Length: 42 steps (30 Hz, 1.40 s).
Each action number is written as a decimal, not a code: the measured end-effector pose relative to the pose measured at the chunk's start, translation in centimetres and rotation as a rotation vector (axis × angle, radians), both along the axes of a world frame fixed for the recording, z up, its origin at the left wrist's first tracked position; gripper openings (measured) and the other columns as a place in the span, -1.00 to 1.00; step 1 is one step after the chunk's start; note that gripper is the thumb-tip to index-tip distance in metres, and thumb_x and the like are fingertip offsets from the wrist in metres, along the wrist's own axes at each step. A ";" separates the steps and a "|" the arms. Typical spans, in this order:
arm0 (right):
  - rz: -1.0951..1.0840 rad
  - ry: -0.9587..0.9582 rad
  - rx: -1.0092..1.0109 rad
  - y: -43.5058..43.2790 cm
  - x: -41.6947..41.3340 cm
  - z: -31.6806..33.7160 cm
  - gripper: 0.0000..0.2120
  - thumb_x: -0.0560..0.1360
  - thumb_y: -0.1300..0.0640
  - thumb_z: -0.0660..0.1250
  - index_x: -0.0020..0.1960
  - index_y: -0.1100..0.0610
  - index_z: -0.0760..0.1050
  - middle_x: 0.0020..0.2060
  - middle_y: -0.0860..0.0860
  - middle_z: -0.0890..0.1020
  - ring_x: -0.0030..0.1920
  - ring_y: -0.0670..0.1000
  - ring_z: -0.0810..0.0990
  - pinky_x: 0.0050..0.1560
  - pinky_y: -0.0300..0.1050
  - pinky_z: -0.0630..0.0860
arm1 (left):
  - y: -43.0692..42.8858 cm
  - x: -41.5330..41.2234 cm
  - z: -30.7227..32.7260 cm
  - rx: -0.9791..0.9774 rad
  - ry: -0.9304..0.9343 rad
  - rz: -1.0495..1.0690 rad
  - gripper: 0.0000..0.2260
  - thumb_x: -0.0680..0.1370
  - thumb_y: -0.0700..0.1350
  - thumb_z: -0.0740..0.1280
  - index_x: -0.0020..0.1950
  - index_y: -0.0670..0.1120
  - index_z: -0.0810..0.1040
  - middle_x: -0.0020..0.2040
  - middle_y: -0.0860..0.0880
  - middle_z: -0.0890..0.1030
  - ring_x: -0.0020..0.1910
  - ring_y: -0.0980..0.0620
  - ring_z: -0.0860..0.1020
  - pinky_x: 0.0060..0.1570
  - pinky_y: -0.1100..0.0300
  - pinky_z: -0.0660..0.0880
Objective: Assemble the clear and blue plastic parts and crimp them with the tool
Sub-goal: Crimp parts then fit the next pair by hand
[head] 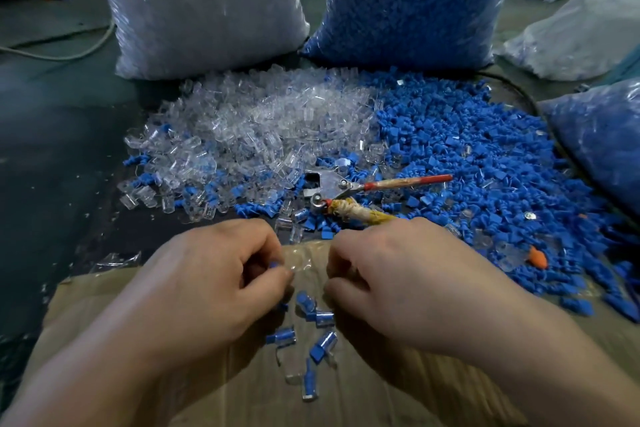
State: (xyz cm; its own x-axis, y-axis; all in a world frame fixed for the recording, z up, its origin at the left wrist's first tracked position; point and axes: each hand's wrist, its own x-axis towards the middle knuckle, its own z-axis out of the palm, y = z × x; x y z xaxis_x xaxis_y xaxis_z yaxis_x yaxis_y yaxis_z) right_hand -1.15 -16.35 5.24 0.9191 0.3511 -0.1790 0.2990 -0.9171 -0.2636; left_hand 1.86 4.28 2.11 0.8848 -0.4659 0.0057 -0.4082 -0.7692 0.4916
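Alignment matters now: your left hand (pixel 221 274) pinches a blue part (pixel 273 265); your right hand (pixel 391 274) is curled, its contents hidden. Seat it squarely before reaching for the tool (pixel 346 189) lying just beyond your hands.

Single head-worn view, wide-angle, looking forward and down. Left hand (pixel 221 274) and right hand (pixel 391 274) sit close beneath the lens, near centre. Far edge reaches two sacks: clear-parts sack (pixel 197 3) left, blue-parts sack (pixel 412 0) right.
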 end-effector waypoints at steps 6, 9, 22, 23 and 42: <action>-0.062 -0.098 0.028 -0.1 0.9 -1.1 -0.85 0.60 -0.08 0.12 -0.04 -0.06 0.40 -0.08 -0.09 0.49 -0.09 0.05 0.52 -0.08 0.03 0.50 | -0.4 -0.4 0.2 -0.005 0.038 -0.058 -0.79 0.37 0.28 0.30 -0.07 0.25 0.51 -0.11 0.38 0.55 -0.20 0.29 0.53 -0.38 0.35 0.37; -0.085 -0.106 0.078 -0.3 1.2 -1.5 -0.89 0.60 -0.01 0.13 -0.01 -0.05 0.42 -0.06 -0.08 0.46 -0.08 0.06 0.51 -0.06 0.06 0.50 | -0.7 -0.5 0.1 -0.055 0.050 -0.044 -0.81 0.38 0.17 0.40 -0.05 0.25 0.51 -0.10 0.35 0.56 -0.21 0.26 0.54 -0.34 0.35 0.42; -0.096 -0.297 0.058 -0.6 2.1 -3.3 -0.89 0.58 0.02 0.23 0.07 -0.06 0.48 -0.03 -0.12 0.50 -0.05 -0.03 0.35 0.00 -0.09 0.41 | -0.3 0.6 -0.9 0.117 -0.142 0.219 -0.52 0.42 0.39 0.15 0.27 0.26 0.46 -0.05 0.33 0.44 -0.15 0.29 0.42 -0.16 0.27 0.36; -0.099 -0.299 0.064 -0.3 2.2 -3.5 -0.84 0.57 -0.04 0.20 0.09 -0.05 0.48 -0.02 -0.11 0.51 -0.05 -0.03 0.35 0.01 -0.09 0.38 | -0.7 0.6 -1.0 0.153 -0.149 0.212 -0.46 0.41 0.42 0.11 0.31 0.26 0.46 0.01 0.33 0.43 -0.10 0.28 0.40 -0.11 0.27 0.36; -0.037 -0.238 0.084 1.0 2.6 -3.0 -0.84 0.57 0.24 0.18 0.05 0.07 0.49 -0.07 -0.02 0.47 0.00 0.04 0.37 -0.03 -0.07 0.38 | -2.4 0.8 -1.5 0.018 -0.194 0.153 -0.86 0.49 0.08 0.37 0.02 0.14 0.62 -0.10 0.19 0.60 -0.07 0.09 0.53 -0.12 0.22 0.38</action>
State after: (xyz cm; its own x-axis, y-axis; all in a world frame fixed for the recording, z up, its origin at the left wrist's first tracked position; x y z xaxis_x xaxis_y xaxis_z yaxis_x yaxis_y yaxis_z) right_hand 1.48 -15.38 2.20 0.9445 0.3205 0.0722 0.3280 -0.9066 -0.2654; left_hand 2.66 1.84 0.58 0.9281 -0.3284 0.1755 -0.3721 -0.8370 0.4012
